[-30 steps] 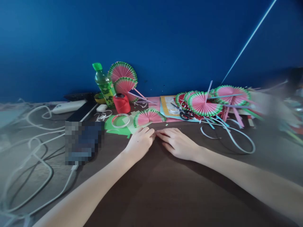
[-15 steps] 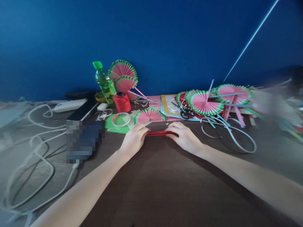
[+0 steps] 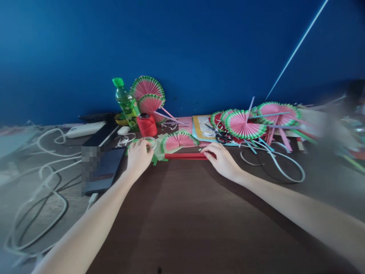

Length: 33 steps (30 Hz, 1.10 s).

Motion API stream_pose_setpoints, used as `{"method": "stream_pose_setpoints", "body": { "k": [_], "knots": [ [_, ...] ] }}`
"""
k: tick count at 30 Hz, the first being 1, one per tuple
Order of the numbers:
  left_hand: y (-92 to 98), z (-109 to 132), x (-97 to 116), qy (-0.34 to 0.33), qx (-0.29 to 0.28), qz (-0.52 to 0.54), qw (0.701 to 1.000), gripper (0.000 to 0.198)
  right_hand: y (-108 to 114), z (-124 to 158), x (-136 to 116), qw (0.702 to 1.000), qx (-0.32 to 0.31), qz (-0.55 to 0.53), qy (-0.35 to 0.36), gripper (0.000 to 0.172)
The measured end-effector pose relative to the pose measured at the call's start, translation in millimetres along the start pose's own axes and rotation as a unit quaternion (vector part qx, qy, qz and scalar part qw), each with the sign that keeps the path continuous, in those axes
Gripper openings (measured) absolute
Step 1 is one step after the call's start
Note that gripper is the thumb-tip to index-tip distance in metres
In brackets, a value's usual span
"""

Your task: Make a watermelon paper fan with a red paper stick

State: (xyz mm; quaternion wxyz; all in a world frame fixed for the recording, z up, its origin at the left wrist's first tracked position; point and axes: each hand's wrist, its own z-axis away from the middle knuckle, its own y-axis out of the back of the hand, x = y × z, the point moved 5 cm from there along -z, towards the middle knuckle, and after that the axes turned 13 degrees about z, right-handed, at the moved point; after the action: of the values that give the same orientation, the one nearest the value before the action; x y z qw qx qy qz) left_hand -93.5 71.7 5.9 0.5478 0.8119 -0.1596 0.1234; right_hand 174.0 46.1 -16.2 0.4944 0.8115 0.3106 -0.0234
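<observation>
My right hand [image 3: 221,158] pinches the right end of a narrow red folded paper strip [image 3: 182,156], which lies level on the dark table. The strip's left end is free. My left hand [image 3: 139,156] is away from the strip, its fingers curled over the left part of a roll of tape [image 3: 154,142]. That roll lies on green paper [image 3: 157,155], partly hidden by the hand. Just behind the red strip sits a pink and green pleated paper fan [image 3: 179,140].
Scissors [image 3: 222,136] and several paper fans [image 3: 245,125] lie at the back right, near loose strips [image 3: 288,171]. A green-capped bottle [image 3: 125,102] and red ribbon roll [image 3: 147,125] stand back left. A dark phone-like device [image 3: 105,171] and white cables [image 3: 54,190] are at left.
My left hand has let go of the red paper strip and moved left to the roll of tape. My right hand keeps hold of the strip's right end.
</observation>
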Motion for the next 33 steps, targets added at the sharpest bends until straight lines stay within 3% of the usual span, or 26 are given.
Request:
{"method": "stream_pose_setpoints", "body": {
  "k": [3, 8, 10, 13, 16, 18, 24, 33],
  "knots": [
    [-2.0, 1, 6, -0.041, -0.015, 0.004, 0.999, 0.005, 3, 1, -1, 1.0, 0.026, 0.006, 0.005, 0.015],
    [13.0, 9, 21, -0.025, 0.097, 0.161, 0.982, 0.009, 19, 3, -15, 0.996, 0.084, 0.019, 0.038, 0.021],
    [8.8, 18, 36, -0.039, 0.053, 0.28, 0.958, 0.013, 25, 6, -24, 0.991, 0.112, 0.014, 0.07, 0.024],
    [-6.0, 36, 65, -0.064, -0.071, 0.432, 0.897, 0.015, 31, 13, -39, 0.982, 0.144, -0.022, 0.117, 0.032],
    [-17.4, 52, 89, -0.072, -0.15, 0.547, 0.82, 0.017, 30, 18, -53, 0.977, 0.121, -0.056, 0.168, 0.043],
    [-21.9, 60, 98, -0.078, -0.183, 0.574, 0.794, 0.019, 28, 19, -60, 0.973, 0.094, -0.067, 0.2, 0.045],
    [-24.8, 70, 107, -0.109, -0.244, 0.542, 0.797, 0.043, 27, 16, -61, 0.975, 0.073, -0.089, 0.191, 0.04],
    [-25.0, 74, 109, -0.083, -0.256, 0.558, 0.785, 0.033, 27, 17, -60, 0.969, 0.085, -0.113, 0.203, 0.031]
  ]
}}
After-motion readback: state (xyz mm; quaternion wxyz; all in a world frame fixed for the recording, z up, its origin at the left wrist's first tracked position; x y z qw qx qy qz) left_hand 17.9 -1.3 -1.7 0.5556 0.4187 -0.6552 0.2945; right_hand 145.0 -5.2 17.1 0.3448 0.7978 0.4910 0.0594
